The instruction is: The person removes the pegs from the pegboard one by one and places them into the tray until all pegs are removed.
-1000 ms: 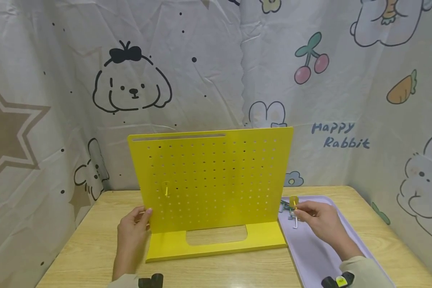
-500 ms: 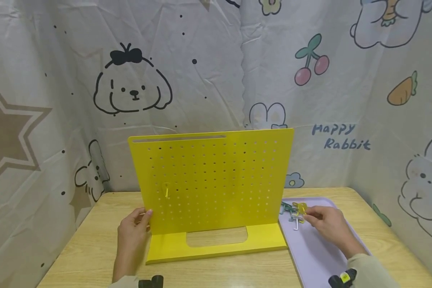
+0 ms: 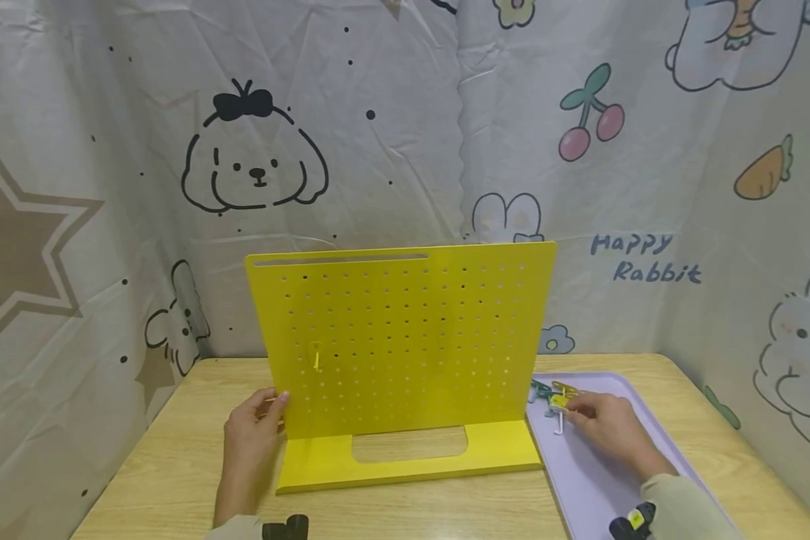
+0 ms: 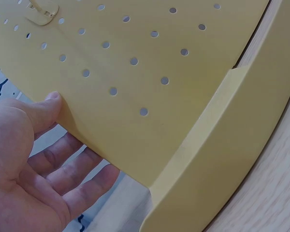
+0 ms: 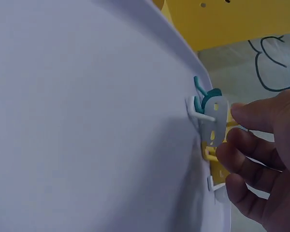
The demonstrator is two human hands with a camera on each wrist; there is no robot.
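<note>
In the head view a yellow pegboard [image 3: 405, 397] stands on its wide foot. My left hand [image 3: 250, 442] holds its left edge, thumb at the front and fingers behind, as the left wrist view shows. One yellow hook [image 3: 316, 356] is mounted at the board's left. My right hand [image 3: 610, 431] is over the far end of the lilac tray [image 3: 594, 495], where thumb and forefinger pinch a yellow hook [image 3: 558, 403]. Right by these fingertips lies a white hook [image 5: 215, 130] with an oval plate, which partly hides the yellow one. Green hooks [image 3: 540, 388] lie beside it.
Another yellow hook [image 3: 567, 388] lies at the tray's back, and a white hook [image 5: 217, 188] shows lower down in the right wrist view. The wooden table [image 3: 418, 510] bears board and tray. A printed cloth [image 3: 391, 150] hangs behind.
The right hand has moved about among the hooks, shifting right and then slightly back left; the yellow hook at its fingertips has turned. The left hand keeps its place on the board's edge.
</note>
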